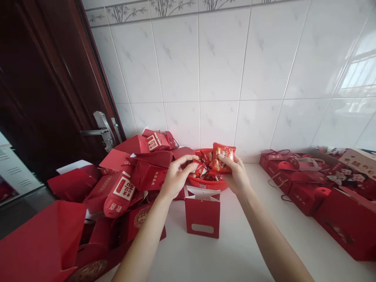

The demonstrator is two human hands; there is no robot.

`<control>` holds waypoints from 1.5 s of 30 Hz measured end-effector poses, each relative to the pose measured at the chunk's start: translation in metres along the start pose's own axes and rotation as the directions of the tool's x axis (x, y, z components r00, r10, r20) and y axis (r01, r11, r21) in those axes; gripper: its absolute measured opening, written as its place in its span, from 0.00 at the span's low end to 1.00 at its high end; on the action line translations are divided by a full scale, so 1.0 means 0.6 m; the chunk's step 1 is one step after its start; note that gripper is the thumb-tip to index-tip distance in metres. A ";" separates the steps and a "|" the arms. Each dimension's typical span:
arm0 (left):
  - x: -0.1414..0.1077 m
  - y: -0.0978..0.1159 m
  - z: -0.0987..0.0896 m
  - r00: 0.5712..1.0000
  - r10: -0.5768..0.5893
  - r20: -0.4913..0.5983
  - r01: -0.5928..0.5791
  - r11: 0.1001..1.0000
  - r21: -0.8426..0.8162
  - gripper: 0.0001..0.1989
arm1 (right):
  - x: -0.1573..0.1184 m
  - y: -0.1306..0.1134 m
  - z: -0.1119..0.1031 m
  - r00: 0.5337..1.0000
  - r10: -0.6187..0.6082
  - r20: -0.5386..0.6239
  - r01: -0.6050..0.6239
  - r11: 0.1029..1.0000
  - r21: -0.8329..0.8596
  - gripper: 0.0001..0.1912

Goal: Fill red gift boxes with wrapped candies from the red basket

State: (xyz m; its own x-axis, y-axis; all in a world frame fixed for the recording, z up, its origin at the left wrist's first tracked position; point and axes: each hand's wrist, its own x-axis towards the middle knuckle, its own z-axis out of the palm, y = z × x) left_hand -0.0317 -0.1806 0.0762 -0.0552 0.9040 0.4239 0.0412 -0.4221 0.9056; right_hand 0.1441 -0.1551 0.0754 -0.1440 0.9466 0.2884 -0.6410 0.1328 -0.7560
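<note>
In the middle of the head view a small red gift box (202,215) stands upright with its top open. Just behind it sits a red basin (210,185) holding several shiny wrapped sweets. My left hand (179,172), above the basin's left side, is closed on a small red candy packet (200,169). With thumb and fingers my right hand (237,172) grips a larger red snack packet (223,150) with gold print, over the basin's right side. Both packets are held above the box's far edge.
A heap of red folded gift boxes (152,172) fills the left of the white table (235,246). More red boxes (305,192) stand along the right. A tiled wall (220,70) rises behind, and a dark door (53,78) is at the left.
</note>
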 end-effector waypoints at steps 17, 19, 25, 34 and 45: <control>-0.079 -0.017 -0.042 0.982 -0.065 0.178 -0.055 0.802 0.595 0.13 | -0.030 -0.004 0.003 0.938 -0.013 0.347 0.197 0.843 -0.501 0.17; -0.073 -0.019 -0.037 0.971 -0.112 0.213 -0.045 0.785 0.618 0.14 | -0.031 -0.006 0.002 0.910 0.016 0.414 0.246 0.784 -0.570 0.16; -0.058 -0.033 -0.036 0.925 -0.282 0.253 0.103 0.830 0.548 0.17 | -0.027 0.005 -0.006 0.928 0.004 0.372 0.303 0.574 -0.761 0.09; -0.052 -0.032 -0.043 0.876 -0.425 0.229 0.272 0.827 0.493 0.16 | -0.015 0.019 -0.018 0.907 0.057 0.416 0.378 0.323 -0.868 0.10; -0.054 -0.033 -0.041 0.862 -0.461 0.209 0.357 0.847 0.395 0.14 | -0.022 0.007 -0.006 0.931 0.075 0.356 0.213 0.682 -0.700 0.17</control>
State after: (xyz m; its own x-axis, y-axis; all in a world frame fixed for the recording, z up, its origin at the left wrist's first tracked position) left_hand -0.0552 -0.2031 0.0447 0.1419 0.9884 -0.0548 0.4091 -0.0081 0.9125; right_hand 0.1462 -0.1661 0.0662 -0.4505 0.7871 0.4214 0.0597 0.4975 -0.8654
